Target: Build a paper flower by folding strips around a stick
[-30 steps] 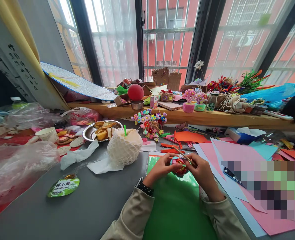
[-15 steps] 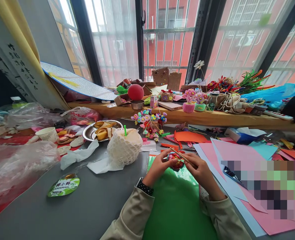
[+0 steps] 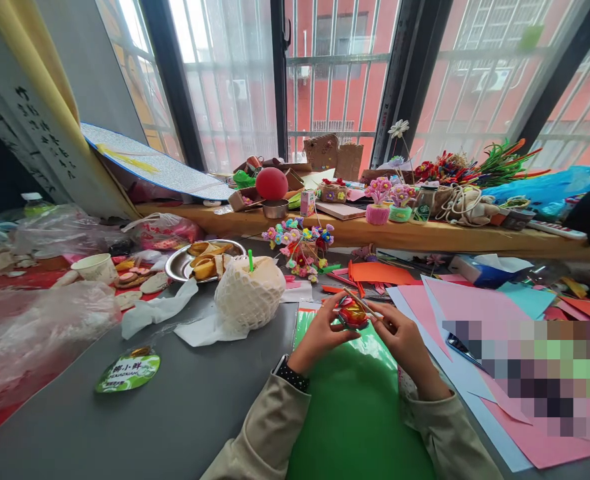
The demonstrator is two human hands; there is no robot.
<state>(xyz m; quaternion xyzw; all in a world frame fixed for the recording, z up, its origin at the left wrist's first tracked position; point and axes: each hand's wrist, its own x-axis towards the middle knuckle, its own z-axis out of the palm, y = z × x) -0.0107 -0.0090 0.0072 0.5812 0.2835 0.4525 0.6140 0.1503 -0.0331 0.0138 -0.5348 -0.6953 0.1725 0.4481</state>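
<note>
Between my hands is a small shiny round object, red and gold with a dark rim; its exact kind I cannot make out. My left hand has its fingers closed around the left side of it. In my right hand a thin wooden stick is pinched, slanting up to the left across the object's top. Both hands are held above a glossy green sheet on the grey table. A dark dotted band circles my left wrist.
A netted white coconut with a green straw stands to the left, near a metal plate of banana peels. Pink and pale blue papers spread at the right. Small crocheted flowers sit behind. A wooden sill carries crafts and a red balloon.
My left hand has turned the shiny object so that more of its red and gold face shows. My right hand has shifted slightly right with the stick.
</note>
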